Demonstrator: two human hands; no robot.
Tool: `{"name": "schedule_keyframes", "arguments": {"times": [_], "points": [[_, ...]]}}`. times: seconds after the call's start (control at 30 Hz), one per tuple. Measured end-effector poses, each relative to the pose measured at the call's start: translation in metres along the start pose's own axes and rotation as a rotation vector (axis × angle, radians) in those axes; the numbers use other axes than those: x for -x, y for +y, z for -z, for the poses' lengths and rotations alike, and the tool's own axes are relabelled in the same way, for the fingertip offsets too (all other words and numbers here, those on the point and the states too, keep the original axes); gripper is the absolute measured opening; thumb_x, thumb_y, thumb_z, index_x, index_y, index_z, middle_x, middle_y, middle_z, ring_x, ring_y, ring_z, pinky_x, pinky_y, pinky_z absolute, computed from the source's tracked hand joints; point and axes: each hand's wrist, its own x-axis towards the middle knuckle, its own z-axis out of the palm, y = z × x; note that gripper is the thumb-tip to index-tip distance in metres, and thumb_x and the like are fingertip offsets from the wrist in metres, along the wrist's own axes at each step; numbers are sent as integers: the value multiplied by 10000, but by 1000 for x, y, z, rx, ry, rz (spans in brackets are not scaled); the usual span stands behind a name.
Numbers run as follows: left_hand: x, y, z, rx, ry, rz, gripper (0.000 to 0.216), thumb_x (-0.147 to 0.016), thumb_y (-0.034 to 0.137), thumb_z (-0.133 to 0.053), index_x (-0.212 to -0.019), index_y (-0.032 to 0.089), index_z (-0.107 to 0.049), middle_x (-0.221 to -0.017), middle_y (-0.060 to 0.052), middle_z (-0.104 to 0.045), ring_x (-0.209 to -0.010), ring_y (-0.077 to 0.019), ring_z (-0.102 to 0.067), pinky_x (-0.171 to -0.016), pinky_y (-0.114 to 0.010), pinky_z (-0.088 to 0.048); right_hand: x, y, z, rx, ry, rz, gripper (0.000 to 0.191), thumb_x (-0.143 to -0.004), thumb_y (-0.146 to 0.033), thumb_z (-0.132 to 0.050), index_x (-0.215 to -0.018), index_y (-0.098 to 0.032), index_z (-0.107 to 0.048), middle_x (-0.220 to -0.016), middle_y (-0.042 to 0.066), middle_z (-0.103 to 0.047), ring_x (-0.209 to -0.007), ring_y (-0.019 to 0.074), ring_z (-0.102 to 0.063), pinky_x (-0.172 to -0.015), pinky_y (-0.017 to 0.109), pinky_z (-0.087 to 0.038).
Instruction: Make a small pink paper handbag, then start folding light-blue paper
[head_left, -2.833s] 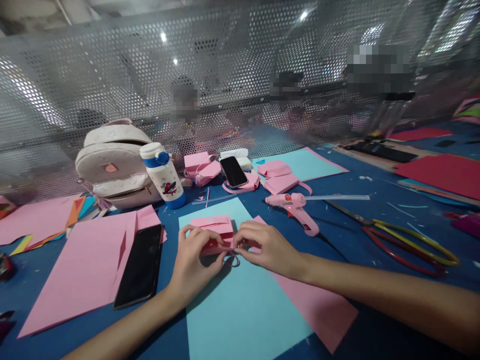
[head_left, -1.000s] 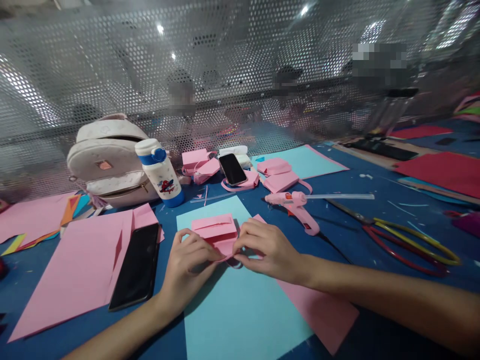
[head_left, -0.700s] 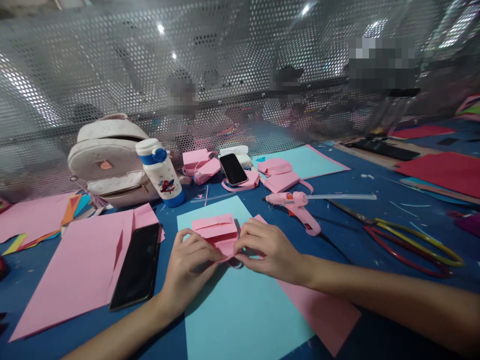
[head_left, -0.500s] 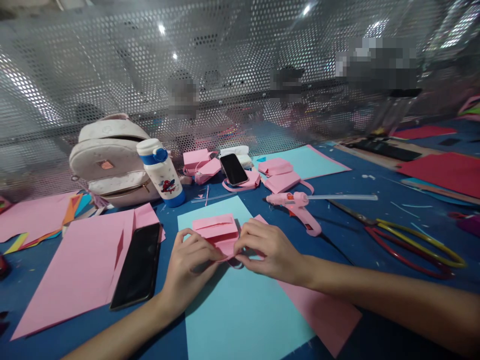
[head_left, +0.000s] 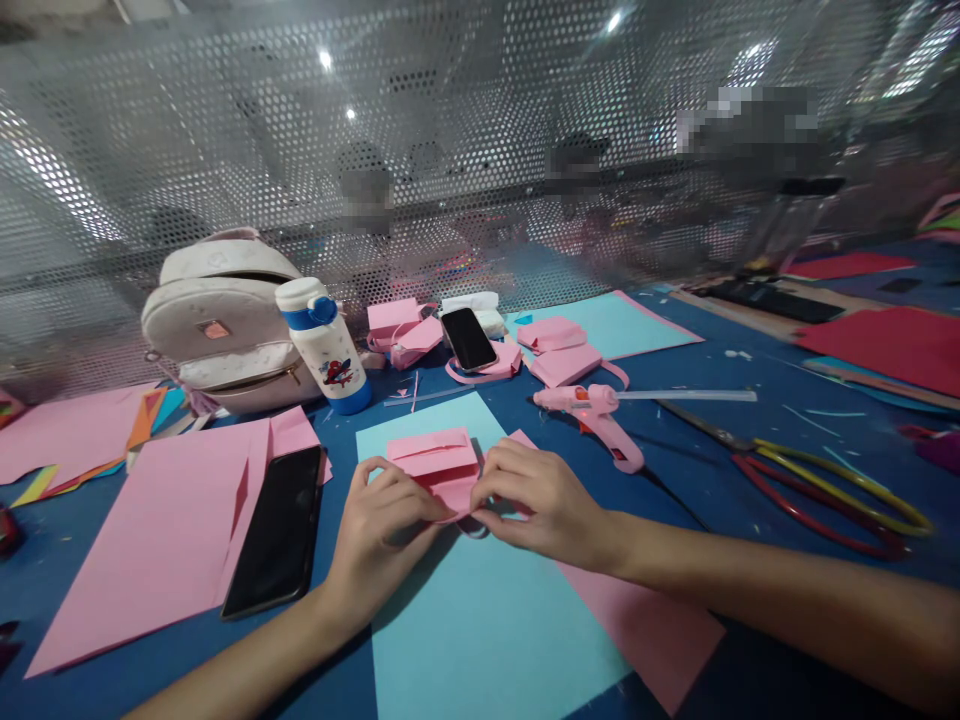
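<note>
Between my hands is a small folded pink paper bag (head_left: 433,455), its flap facing up and a thin strip curling below its near edge. My left hand (head_left: 386,530) pinches the near left edge of this bag between thumb and fingers. At the near right edge, my right hand (head_left: 536,500) pinches the same paper, its fingertips close to those of the left. Under both hands lies a light blue sheet (head_left: 487,620), with a pink sheet (head_left: 637,625) partly beneath it. The fingertips partly hide the bag's near edge.
A pink glue gun (head_left: 592,410) and large scissors (head_left: 817,490) lie right. Left are a black phone (head_left: 274,535), pink sheets (head_left: 165,530), a bottle (head_left: 322,345) and a white backpack (head_left: 225,325). Finished-looking paper bags (head_left: 559,350) and another phone (head_left: 469,338) sit before a perforated metal screen (head_left: 480,130).
Almost nothing differs. Both hands keep their pinch on the pink paper bag, and the whole view has shifted very slightly.
</note>
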Motion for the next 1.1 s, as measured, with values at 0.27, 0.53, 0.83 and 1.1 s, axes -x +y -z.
{"name": "schedule_keyframes", "arguments": {"times": [0.27,0.53,0.83,1.1], "points": [[0,0,-1,10,19,4,95,-935,191,-691,-854,240,-682,-770,64,-716,-709,-140,-611,-876,-383,-318,-1,-2,-1,-1,23,-6,63,-880,-143,-654,-846,-196,-652,-781,8,-633,-723,143,-554,-629,257,-406],[0,-1,-2,-2,23,-6,86,-945,203,-680,-869,244,-683,-783,61,-722,-718,-142,-616,-878,-390,-321,-2,-3,1,-24,17,-1,62,-875,-143,-666,-844,-194,-649,-783,3,-637,-721,140,-557,-643,260,-410],[-1,0,-2,0,22,-6,93,-945,200,-679,-865,246,-676,-779,66,-722,-710,-142,-621,-873,-390,-327,-1,-2,0,-31,13,-19,61,-911,-182,-656,-854,-198,-644,-796,3,-643,-724,140,-548,-641,267,-400],[0,-1,-1,10,36,5,101,-939,177,-682,-880,258,-683,-779,71,-728,-695,-141,-642,-872,-399,-330,-3,-5,3,-34,18,-39,81,-859,-173,-719,-870,-197,-642,-815,1,-645,-724,138,-558,-630,254,-403]]}}
